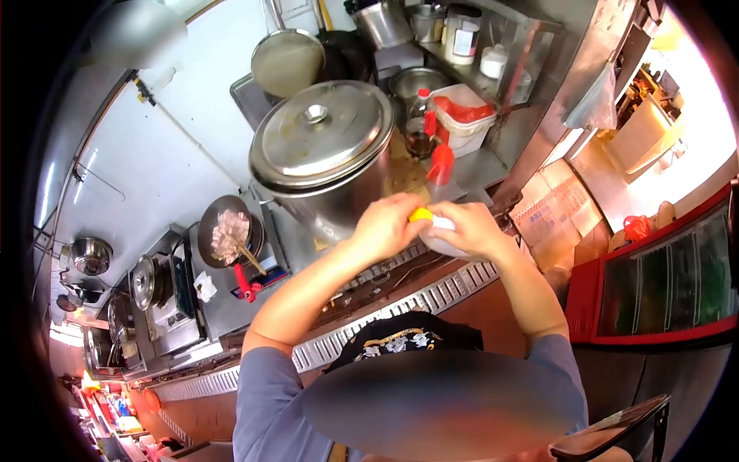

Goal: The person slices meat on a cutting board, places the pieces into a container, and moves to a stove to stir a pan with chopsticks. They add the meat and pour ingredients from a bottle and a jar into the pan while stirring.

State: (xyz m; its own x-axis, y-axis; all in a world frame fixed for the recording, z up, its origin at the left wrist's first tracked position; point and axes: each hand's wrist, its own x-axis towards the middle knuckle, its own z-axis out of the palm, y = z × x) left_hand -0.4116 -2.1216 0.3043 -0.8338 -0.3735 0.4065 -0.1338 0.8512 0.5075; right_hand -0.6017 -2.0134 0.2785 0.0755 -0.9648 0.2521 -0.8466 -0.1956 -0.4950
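Note:
Both hands meet in front of the body, beside the large steel pot (331,192). My left hand (389,225) has its fingers closed round the yellow cap (420,214) of a bottle. In my right hand (469,225) is the pale bottle (443,240) itself, partly hidden by the fingers. Just beyond the hands stand a red-capped dark bottle (419,131), a red-topped squeeze bottle (441,165) and a white tub (462,131) with something red in it.
A pan (223,231) holding sliced meat and chopsticks rests on the counter at left, its red handle towards me. Lidded pots (146,281) stand farther left. A metal shelf with jars (462,35) is at the back. A red-framed glass-door cabinet (666,269) is at right.

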